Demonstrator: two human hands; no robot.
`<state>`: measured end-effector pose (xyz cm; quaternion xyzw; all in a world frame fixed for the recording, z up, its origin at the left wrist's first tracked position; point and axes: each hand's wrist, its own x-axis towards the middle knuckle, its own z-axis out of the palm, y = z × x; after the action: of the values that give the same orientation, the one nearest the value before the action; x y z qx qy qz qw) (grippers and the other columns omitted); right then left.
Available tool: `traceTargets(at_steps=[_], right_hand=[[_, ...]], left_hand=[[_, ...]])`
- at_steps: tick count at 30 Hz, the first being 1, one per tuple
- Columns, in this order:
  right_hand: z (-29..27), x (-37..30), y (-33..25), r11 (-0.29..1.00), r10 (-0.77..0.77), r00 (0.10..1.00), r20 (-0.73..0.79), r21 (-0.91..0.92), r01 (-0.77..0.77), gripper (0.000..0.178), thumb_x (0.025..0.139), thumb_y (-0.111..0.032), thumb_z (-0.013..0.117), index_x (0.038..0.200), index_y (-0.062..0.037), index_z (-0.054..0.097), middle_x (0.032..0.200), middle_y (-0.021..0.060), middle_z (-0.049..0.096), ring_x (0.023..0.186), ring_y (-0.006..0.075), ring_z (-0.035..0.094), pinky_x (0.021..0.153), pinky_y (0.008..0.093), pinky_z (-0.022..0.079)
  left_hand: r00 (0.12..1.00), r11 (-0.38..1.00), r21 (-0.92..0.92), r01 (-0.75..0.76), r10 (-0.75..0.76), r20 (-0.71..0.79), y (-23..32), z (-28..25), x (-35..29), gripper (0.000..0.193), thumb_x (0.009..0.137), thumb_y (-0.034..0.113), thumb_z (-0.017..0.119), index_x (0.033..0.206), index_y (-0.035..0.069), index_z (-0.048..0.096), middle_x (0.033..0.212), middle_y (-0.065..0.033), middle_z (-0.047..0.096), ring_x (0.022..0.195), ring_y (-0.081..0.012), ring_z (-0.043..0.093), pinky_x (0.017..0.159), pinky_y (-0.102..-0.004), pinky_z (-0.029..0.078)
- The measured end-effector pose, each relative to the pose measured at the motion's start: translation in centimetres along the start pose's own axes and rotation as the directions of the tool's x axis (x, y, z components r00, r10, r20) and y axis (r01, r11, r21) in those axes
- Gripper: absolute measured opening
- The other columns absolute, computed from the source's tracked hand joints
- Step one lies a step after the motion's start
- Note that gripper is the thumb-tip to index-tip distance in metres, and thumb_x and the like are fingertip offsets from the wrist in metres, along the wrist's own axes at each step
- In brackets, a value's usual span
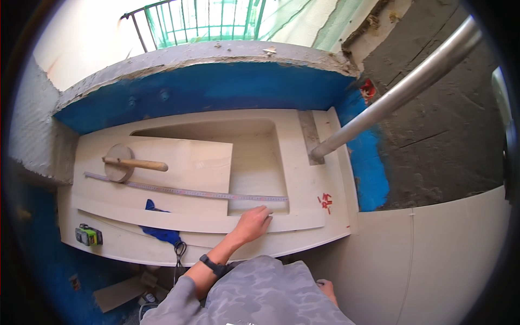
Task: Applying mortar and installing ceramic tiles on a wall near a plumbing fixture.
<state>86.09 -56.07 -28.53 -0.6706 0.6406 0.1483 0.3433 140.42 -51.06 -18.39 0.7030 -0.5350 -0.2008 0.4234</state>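
My left hand (253, 223), with a black band on its wrist, lies over a long white strip (189, 221). Its fingers are closed and pressed together; whatever they may hold is too small to make out. Just beyond the fingertips, a measuring tape blade (208, 195) stretches across a white panel (200, 157) and the recess (254, 162) of a pale counter. On the tape's left part sits a mallet-like tool (136, 163) with a round grey head and wooden handle. Low by my right side, my right hand (326, 290) shows only partly, its fingers mostly hidden.
A blue tool (161, 234) with a black cord lies partly under the strip. To its left stands a green and black device (89, 235). Several red wedges (325, 202) lie at right. A metal pole (401, 86) rises from the counter; a blue wall (206, 86) backs it.
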Motion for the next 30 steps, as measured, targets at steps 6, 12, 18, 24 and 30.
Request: traceTargets(at_steps=[6, 12, 18, 24, 30], right_hand=[[-4.0, -2.8, -10.0, 0.972, 0.016, 0.999, 0.040, 0.234, -0.025, 0.027, 0.090, -0.003, 0.063, 0.114, 0.0079, 0.069, 0.085, 0.0162, 0.074, 0.072, 0.0198, 0.073, 0.068, 0.0345, 0.059], [-2.2, -0.5, -6.5, 0.983, -0.109, 0.993, 0.033, 0.155, 0.103, 0.025, 0.089, -0.007, 0.067, 0.109, 0.0071, 0.072, 0.085, 0.0166, 0.075, 0.076, 0.0224, 0.073, 0.073, 0.0354, 0.058], [-1.3, 0.8, -4.5, 0.987, -0.151, 0.988, -0.014, 0.052, 0.152, 0.026, 0.086, -0.013, 0.070, 0.106, 0.0027, 0.075, 0.090, 0.0192, 0.076, 0.087, 0.0279, 0.075, 0.081, 0.0389, 0.058], [-5.2, 0.3, -10.7, 0.976, -0.212, 0.970, -0.116, 0.017, 0.215, 0.032, 0.087, -0.021, 0.070, 0.111, -0.0005, 0.074, 0.093, 0.0213, 0.075, 0.090, 0.0332, 0.075, 0.082, 0.0408, 0.058], [-12.1, -3.3, -23.8, 0.841, -0.467, 0.829, -0.307, 0.135, 0.524, 0.023, 0.092, -0.017, 0.068, 0.105, 0.0010, 0.072, 0.099, 0.0222, 0.073, 0.093, 0.0407, 0.070, 0.082, 0.0436, 0.056]], left_hand=[[0.999, 1.000, 0.023, 0.002, -0.003, 0.046, -0.5, 0.0, -0.2, 0.013, 0.091, 0.012, 0.065, 0.099, 0.001, 0.063, 0.094, -0.0191, 0.064, 0.091, -0.0413, 0.064, 0.078, -0.0516, 0.053], [0.998, 0.997, 0.072, 0.014, -0.010, -0.057, -0.9, -1.3, -0.3, 0.014, 0.091, 0.011, 0.064, 0.102, 0.002, 0.063, 0.098, -0.0194, 0.062, 0.093, -0.0410, 0.063, 0.079, -0.0504, 0.052], [0.994, 0.817, 0.574, 0.046, 0.018, -0.105, -6.1, -6.8, 0.1, 0.038, 0.079, 0.005, 0.065, 0.116, 0.005, 0.070, 0.124, -0.0198, 0.060, 0.122, -0.0381, 0.054, 0.101, -0.0501, 0.046], [0.990, 0.743, 0.654, -0.142, 0.113, 0.087, -8.6, -8.4, 1.7, 0.017, 0.086, 0.009, 0.060, 0.098, 0.005, 0.071, 0.112, -0.0184, 0.063, 0.114, -0.0362, 0.058, 0.098, -0.0480, 0.047], [0.985, 0.767, 0.618, -0.171, 0.155, 0.081, -2.0, -10.6, 3.2, 0.031, 0.077, -0.003, 0.061, 0.107, 0.005, 0.066, 0.097, -0.0133, 0.061, 0.091, -0.0329, 0.063, 0.078, -0.0428, 0.054]])
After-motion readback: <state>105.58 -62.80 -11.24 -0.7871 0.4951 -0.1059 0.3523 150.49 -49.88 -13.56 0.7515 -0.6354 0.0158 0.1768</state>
